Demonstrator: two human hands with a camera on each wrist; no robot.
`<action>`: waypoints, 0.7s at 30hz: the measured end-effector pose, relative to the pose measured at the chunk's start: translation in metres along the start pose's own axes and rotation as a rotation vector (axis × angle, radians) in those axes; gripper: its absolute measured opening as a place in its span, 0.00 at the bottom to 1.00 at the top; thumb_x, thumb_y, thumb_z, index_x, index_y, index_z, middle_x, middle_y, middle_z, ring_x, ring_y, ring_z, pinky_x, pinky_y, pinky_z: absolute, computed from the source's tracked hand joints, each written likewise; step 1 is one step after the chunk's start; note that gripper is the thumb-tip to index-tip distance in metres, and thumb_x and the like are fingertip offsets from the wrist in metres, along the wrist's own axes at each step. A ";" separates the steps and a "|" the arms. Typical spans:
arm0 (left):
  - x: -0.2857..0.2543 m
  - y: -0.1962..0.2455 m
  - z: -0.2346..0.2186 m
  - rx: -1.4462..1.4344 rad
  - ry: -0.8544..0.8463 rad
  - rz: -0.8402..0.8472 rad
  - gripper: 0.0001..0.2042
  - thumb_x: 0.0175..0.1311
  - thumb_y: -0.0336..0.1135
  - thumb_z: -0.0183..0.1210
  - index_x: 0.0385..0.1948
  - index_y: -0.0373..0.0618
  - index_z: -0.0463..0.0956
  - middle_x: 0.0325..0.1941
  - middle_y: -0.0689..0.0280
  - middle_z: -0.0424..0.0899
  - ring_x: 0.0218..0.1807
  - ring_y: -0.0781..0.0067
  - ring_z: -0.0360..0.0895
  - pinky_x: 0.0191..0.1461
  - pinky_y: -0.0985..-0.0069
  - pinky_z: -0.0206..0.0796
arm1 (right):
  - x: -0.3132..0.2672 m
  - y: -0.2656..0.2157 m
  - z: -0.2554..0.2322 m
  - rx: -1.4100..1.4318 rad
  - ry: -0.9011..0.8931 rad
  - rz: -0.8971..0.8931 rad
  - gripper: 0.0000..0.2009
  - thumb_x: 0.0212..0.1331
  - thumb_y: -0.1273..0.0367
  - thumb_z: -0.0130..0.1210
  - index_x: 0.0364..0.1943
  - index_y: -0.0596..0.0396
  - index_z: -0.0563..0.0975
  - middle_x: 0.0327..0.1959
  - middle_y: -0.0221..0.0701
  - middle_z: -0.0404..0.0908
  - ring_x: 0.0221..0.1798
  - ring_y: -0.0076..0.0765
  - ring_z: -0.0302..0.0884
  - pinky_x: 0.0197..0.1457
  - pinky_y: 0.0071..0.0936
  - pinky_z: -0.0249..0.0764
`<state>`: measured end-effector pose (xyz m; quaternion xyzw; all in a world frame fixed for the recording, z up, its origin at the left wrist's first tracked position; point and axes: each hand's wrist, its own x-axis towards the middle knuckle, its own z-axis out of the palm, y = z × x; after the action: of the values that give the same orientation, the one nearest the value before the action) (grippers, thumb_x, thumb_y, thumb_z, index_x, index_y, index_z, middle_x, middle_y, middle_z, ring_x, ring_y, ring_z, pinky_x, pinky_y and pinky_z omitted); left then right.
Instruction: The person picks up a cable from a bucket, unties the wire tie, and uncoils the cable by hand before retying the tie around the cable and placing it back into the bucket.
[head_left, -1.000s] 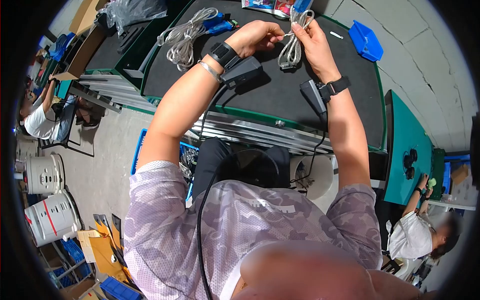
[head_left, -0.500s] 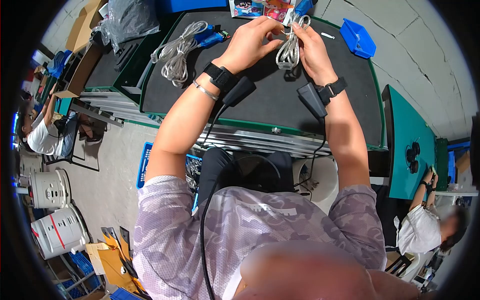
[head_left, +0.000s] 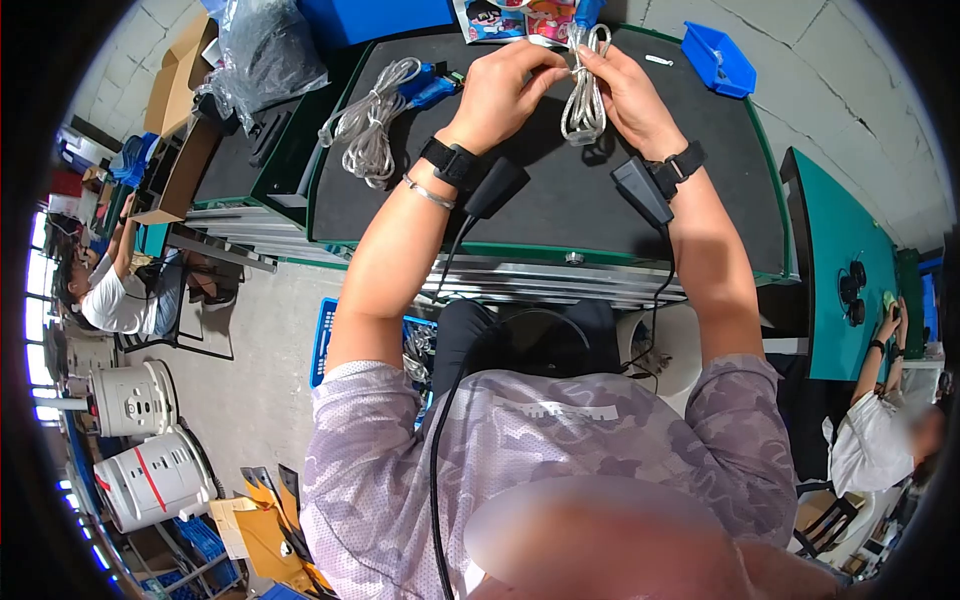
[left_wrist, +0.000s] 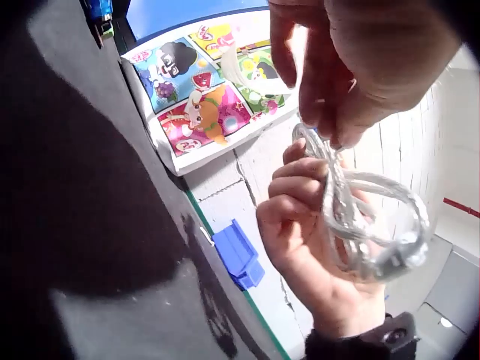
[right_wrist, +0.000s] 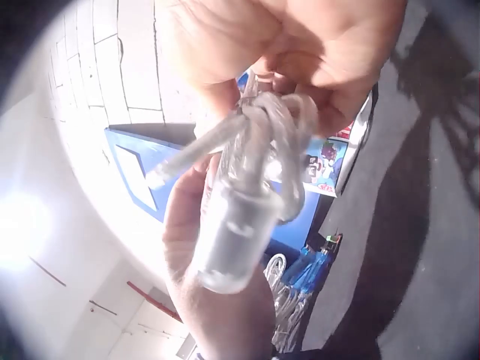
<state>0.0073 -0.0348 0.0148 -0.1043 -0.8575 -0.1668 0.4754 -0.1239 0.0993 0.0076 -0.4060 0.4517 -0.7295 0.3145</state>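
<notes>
A coiled clear-grey cable with a blue connector at its far end is held upright over the dark work surface. My right hand grips the coil near its middle, thumb in front. From the left, my left hand has thumb and forefinger pinched together at the coil's middle, where the loops are bound; what lies between these fingertips is mostly hidden. Below the hands, a translucent plug hangs from the cable in the right wrist view.
Another bundled cable with blue connectors lies to the left. Cartoon-printed packaging stands at the back, and a small blue bin sits at the back right. A clear plastic bag lies farther left.
The left thumb and forefinger, spread apart half a second ago, have come together at the coil. The right hand keeps its grip. The whole head view has shifted slightly.
</notes>
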 end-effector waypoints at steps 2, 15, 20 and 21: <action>-0.002 0.006 -0.001 -0.222 -0.070 -0.348 0.07 0.61 0.34 0.62 0.36 0.41 0.80 0.31 0.66 0.82 0.32 0.75 0.80 0.36 0.76 0.71 | 0.002 0.002 -0.006 -0.030 -0.039 -0.026 0.12 0.68 0.63 0.52 0.49 0.55 0.73 0.41 0.22 0.76 0.42 0.15 0.72 0.47 0.17 0.68; -0.002 -0.008 -0.011 -1.158 -0.453 -0.673 0.11 0.68 0.39 0.55 0.37 0.40 0.76 0.36 0.71 0.78 0.37 0.81 0.71 0.50 0.82 0.65 | -0.004 -0.013 -0.006 -0.031 -0.242 0.043 0.14 0.69 0.63 0.48 0.49 0.58 0.72 0.41 0.27 0.77 0.42 0.18 0.76 0.47 0.17 0.73; 0.001 -0.005 -0.011 -1.142 -0.412 -0.629 0.10 0.69 0.40 0.54 0.37 0.42 0.76 0.35 0.72 0.77 0.37 0.82 0.70 0.50 0.81 0.65 | -0.006 -0.018 -0.001 0.092 -0.275 0.104 0.14 0.70 0.64 0.47 0.50 0.60 0.72 0.42 0.29 0.78 0.44 0.21 0.77 0.50 0.20 0.73; 0.000 -0.006 -0.009 -1.108 -0.389 -0.627 0.10 0.68 0.40 0.54 0.36 0.43 0.76 0.35 0.73 0.77 0.36 0.82 0.70 0.49 0.81 0.65 | -0.005 -0.015 -0.003 0.113 -0.267 0.097 0.14 0.69 0.64 0.48 0.50 0.60 0.72 0.42 0.29 0.78 0.44 0.21 0.77 0.50 0.20 0.72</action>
<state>0.0126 -0.0438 0.0185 -0.1070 -0.7048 -0.6914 0.1172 -0.1253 0.1108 0.0191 -0.4587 0.3829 -0.6775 0.4289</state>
